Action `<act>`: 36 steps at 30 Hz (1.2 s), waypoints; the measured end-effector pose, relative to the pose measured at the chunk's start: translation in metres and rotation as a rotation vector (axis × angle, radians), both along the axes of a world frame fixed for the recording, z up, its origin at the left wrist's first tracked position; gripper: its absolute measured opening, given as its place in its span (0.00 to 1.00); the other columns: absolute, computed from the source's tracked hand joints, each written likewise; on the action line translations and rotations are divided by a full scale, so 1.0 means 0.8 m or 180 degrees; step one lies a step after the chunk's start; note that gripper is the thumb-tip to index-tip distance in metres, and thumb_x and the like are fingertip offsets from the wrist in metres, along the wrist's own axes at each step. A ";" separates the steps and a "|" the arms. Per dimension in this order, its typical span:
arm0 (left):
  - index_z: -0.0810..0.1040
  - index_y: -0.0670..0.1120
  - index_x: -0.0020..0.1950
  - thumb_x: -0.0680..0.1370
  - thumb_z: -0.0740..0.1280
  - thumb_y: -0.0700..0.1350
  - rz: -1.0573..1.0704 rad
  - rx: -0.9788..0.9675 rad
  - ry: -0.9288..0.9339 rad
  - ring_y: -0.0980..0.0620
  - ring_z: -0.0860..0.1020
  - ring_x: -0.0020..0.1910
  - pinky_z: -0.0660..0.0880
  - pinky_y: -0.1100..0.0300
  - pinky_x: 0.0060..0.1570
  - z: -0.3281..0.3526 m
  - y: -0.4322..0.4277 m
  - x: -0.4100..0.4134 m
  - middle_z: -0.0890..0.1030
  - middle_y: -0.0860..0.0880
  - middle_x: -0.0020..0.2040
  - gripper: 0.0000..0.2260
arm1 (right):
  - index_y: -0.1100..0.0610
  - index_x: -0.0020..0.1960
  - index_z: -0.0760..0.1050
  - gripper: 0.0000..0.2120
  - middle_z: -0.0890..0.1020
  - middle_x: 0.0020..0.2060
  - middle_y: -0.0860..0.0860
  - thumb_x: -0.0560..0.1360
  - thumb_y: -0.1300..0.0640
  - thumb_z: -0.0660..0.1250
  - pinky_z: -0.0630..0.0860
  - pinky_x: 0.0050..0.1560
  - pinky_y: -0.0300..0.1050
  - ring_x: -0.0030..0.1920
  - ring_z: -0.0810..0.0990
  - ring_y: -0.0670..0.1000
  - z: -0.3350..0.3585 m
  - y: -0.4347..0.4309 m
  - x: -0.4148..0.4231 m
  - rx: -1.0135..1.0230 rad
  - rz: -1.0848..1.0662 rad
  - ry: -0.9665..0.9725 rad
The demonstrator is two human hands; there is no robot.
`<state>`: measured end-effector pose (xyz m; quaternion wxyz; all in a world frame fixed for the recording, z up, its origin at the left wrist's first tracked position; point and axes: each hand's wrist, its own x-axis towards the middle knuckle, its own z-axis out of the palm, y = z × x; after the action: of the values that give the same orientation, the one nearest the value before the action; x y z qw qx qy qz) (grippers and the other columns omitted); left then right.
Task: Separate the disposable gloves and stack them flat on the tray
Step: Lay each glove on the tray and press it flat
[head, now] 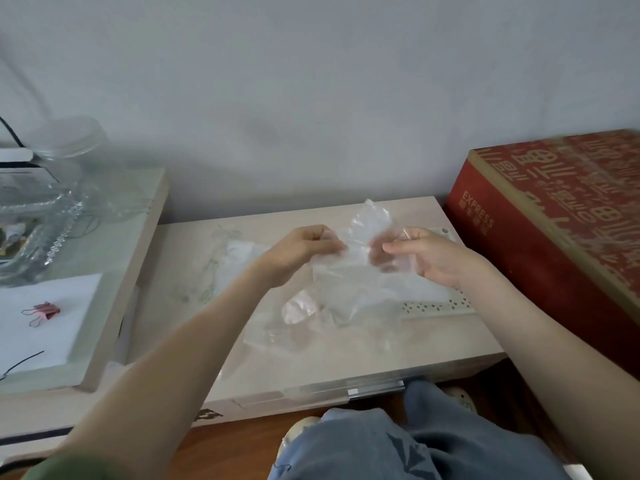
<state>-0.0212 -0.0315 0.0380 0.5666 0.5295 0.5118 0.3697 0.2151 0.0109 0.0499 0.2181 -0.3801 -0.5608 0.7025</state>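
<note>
Head cam here. The biggest thing in view is the red cardboard box (554,216) with EXPRESS printed on its side, parked right against the right end of a low beige table (346,358). That table sits against the wall, and a taller side table (114,271) butts up to it on the left. At the bottom edge you can see the person's knees in blue jeans (381,445).

On the side table there's a white sheet of paper (45,334) and behind it a clear glass jar (65,147), kinda blurry.

The white perforated tray (433,306) lies on the right part of the low table, mostly covered by plastic. A clear glove bunch (360,258) is held up just above the table and the tray's left side, stretched between both hands. More loose gloves (298,317) lie crumpled on the tabletop below it, just left of the tray.

The left hand (301,252) has its fingers curled in, pinching the left side of the bunch. The right hand (426,254) pinches the other side between thumb and fingertips.

The smallest bit is a pink binder clip (46,310) lying on the paper.
</note>
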 end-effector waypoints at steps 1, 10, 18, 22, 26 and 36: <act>0.74 0.45 0.38 0.76 0.69 0.39 -0.0075 0.0006 0.0060 0.50 0.77 0.42 0.73 0.59 0.49 0.002 0.006 0.003 0.79 0.47 0.40 0.08 | 0.61 0.55 0.80 0.09 0.85 0.45 0.55 0.76 0.62 0.65 0.76 0.54 0.47 0.46 0.83 0.52 -0.001 0.004 0.004 0.0051 0.0060 -0.0219; 0.72 0.48 0.36 0.74 0.72 0.44 -0.0418 0.0103 0.1074 0.58 0.71 0.30 0.68 0.65 0.33 0.013 0.064 0.035 0.73 0.56 0.30 0.11 | 0.60 0.44 0.77 0.06 0.81 0.32 0.56 0.79 0.60 0.65 0.79 0.36 0.47 0.33 0.82 0.56 -0.036 0.039 0.015 0.0455 -0.0455 -0.0860; 0.72 0.47 0.43 0.76 0.68 0.49 0.1054 0.0968 0.2253 0.50 0.75 0.49 0.69 0.55 0.52 -0.017 0.100 0.046 0.76 0.49 0.47 0.08 | 0.59 0.45 0.76 0.08 0.76 0.22 0.52 0.80 0.59 0.61 0.60 0.17 0.34 0.16 0.67 0.49 -0.090 0.051 0.033 0.0482 -0.1478 -0.1048; 0.73 0.43 0.58 0.78 0.65 0.50 0.1359 0.1404 0.2628 0.45 0.70 0.62 0.59 0.54 0.62 -0.049 0.095 0.060 0.74 0.46 0.58 0.13 | 0.61 0.46 0.75 0.08 0.75 0.24 0.55 0.80 0.60 0.60 0.60 0.18 0.35 0.15 0.63 0.49 -0.104 0.048 0.035 0.0346 -0.1831 -0.0864; 0.74 0.44 0.61 0.76 0.54 0.57 0.1068 0.1766 0.2906 0.44 0.69 0.65 0.58 0.51 0.64 -0.078 0.081 0.071 0.73 0.46 0.64 0.23 | 0.59 0.45 0.76 0.07 0.77 0.26 0.53 0.78 0.58 0.61 0.61 0.21 0.37 0.16 0.63 0.46 -0.117 0.047 0.037 0.0399 -0.2082 -0.1123; 0.68 0.53 0.70 0.68 0.51 0.73 -0.0558 0.1729 0.3157 0.55 0.58 0.74 0.44 0.51 0.73 -0.088 0.038 0.094 0.64 0.53 0.74 0.37 | 0.56 0.42 0.77 0.06 0.73 0.22 0.46 0.76 0.58 0.63 0.68 0.31 0.41 0.23 0.68 0.47 -0.122 0.048 0.030 -0.0280 -0.2631 -0.0799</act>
<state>0.0537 -0.0010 -0.0324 0.1308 0.8067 0.5572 0.1469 0.2391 0.0493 -0.0475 0.3948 -0.6641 -0.3532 0.5276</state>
